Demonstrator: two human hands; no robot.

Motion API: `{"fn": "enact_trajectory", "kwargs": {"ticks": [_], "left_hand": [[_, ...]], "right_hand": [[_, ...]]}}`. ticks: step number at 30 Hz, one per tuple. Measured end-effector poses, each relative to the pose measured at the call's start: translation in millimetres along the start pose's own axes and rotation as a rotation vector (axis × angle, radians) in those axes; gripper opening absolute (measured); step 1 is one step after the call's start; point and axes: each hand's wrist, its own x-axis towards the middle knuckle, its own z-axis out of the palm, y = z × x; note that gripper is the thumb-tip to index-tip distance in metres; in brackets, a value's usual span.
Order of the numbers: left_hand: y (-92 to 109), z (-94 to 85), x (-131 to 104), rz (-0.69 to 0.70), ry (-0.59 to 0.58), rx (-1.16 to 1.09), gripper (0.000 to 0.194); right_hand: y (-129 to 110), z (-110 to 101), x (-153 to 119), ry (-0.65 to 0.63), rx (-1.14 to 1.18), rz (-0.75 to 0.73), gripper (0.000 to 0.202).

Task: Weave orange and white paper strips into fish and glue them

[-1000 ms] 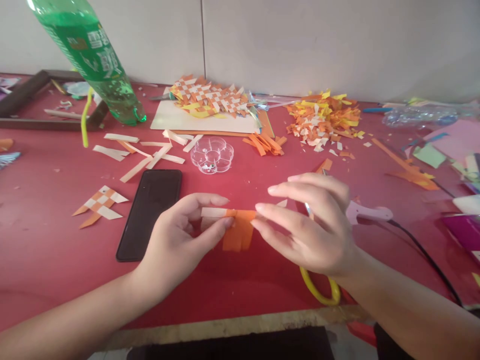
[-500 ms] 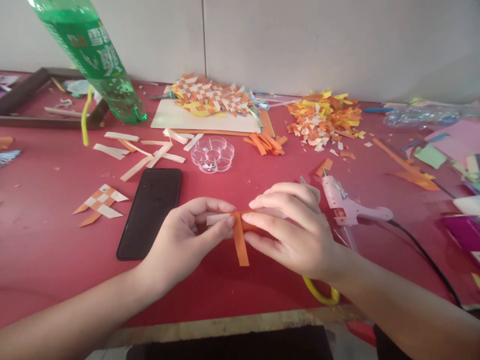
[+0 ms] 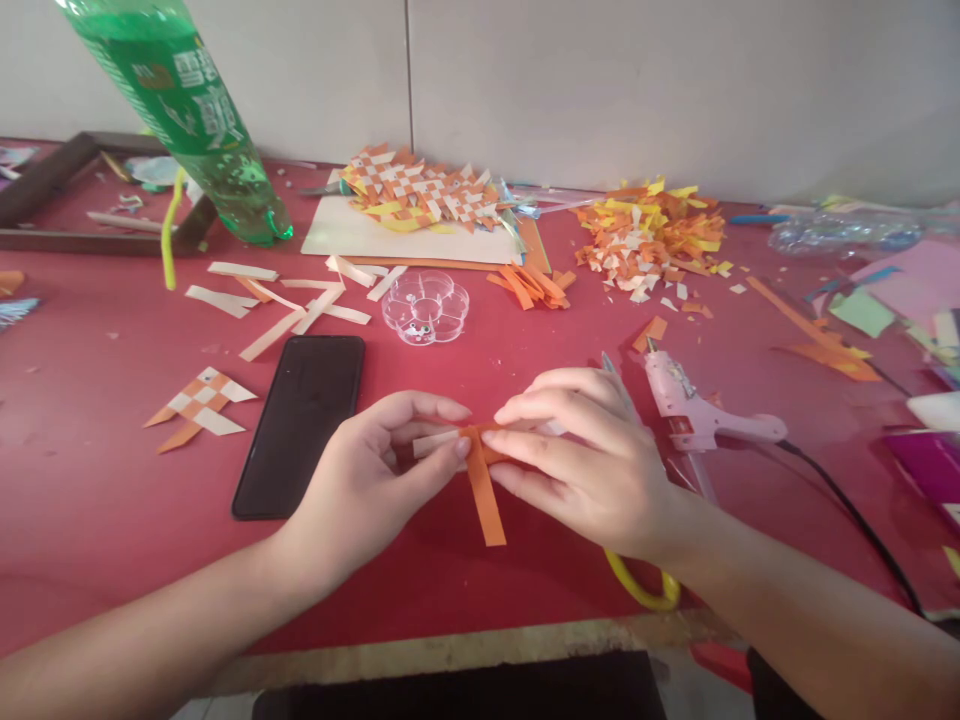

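Observation:
Between my two hands, just above the red table, are folded paper strips. An orange paper strip hangs down from my fingertips, and a white paper strip sticks out to the left. My left hand pinches the strips between thumb and fingers. My right hand is closed on their right side, its fingertips pressed on the orange paper; part of the paper is hidden behind the fingers. Under my right hand lie scissors with a yellow handle, mostly covered. A woven paper fish lies at the left.
A black phone lies beside my left hand. Behind are loose white strips, a clear flower-shaped dish, orange strips and a heap of paper scraps. A pink glue gun with its cord is at right, a green bottle back left.
The hanging orange strip reaches slightly lower and swings a little to the right. Both hands stay almost in place, still on the paper.

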Motion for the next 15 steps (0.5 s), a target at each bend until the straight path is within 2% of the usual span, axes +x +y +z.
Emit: {"fn": "enact_trajectory", "kwargs": {"ticks": [10, 15], "left_hand": [[-6.7, 0.3, -4.7, 0.131, 0.026, 0.176, 0.01], [-8.3, -1.8, -6.7, 0.165, 0.01, 0.307, 0.01]], "right_hand": [[0.7, 1.9, -0.8, -0.018, 0.07, 0.024, 0.008], [1.5, 2.3, 0.0, -0.026, 0.214, 0.1, 0.01]]}}
